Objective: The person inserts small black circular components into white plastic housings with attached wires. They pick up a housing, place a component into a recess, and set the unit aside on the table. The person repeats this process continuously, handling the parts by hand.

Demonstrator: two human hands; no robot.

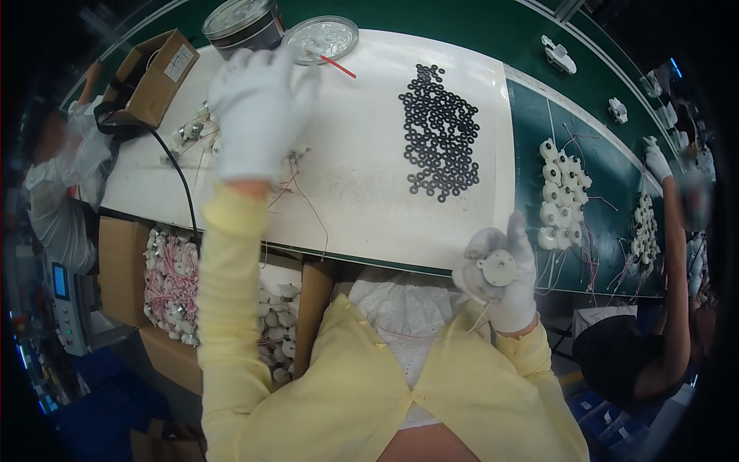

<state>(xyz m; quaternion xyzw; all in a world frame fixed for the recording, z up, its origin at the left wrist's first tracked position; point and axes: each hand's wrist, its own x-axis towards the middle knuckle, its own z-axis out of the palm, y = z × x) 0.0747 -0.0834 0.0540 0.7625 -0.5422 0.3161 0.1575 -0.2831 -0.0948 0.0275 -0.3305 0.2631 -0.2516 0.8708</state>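
White-gloved, the right hand point(519, 296), right of centre in the lower half of the frame, is closed around a round white part point(499, 268), its thumb and fingers curled about the rim and the flat face turned up. A thin pale wire point(479, 317) hangs from under the part. Also gloved in white, the left hand point(258, 115) is at the upper left, blurred, with its fingers pointing toward the top of the frame; whether it grips anything, I cannot tell.

Just beyond the left fingertips stand a dark tin point(245, 29) and, to its right, a shallow round lid point(327, 35) smeared with something glossy, a red stick point(339, 67) lying over its rim. The left hand and the yellow sleeve point(235, 285) block the view of part of the white tabletop point(358, 154) and some of the small wired parts point(191, 132) there.

Many black rings point(443, 146) lie spread flat at upper centre, above the right hand and well apart from it. Farther right, round white parts with dark centres point(562, 196) sit close together on a dark green surface point(531, 127). At the lower left, open cardboard boxes hold parts with pink wires point(171, 285) and pale round parts point(281, 327).
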